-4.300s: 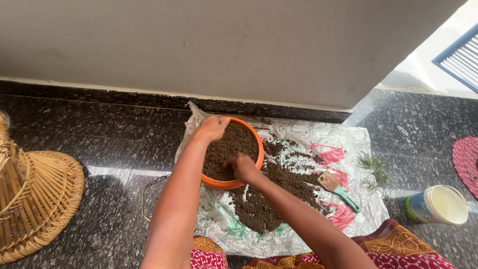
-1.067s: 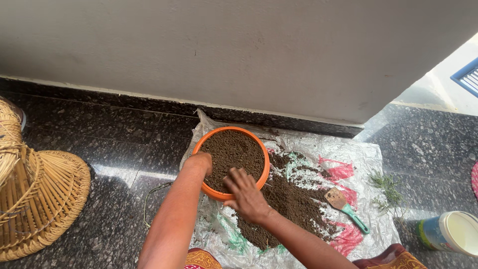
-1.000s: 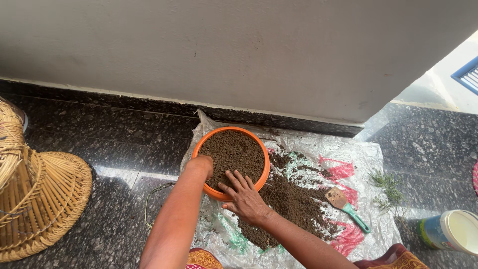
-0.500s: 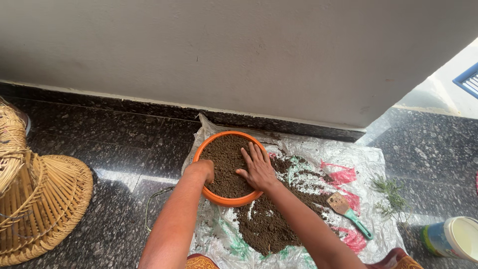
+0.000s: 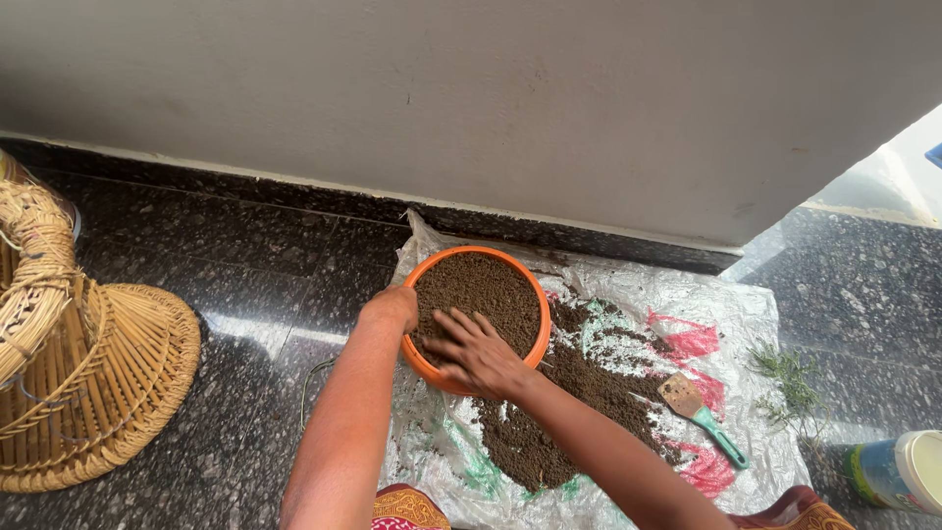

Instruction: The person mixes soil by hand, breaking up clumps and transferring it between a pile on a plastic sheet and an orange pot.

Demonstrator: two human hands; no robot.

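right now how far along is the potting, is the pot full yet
Mostly done: the orange pot holds soil close to its rim. In hand: the right hand lies flat on the soil at the near edge, and the left hand grips the rim. Left: a loose soil pile on the plastic sheet, the trowel lying idle, and green sprigs unplanted.

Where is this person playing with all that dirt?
Probably a balcony or porch floor at a home: dark polished stone floor, a plain wall, and an orange pot of soil on a plastic sheet.
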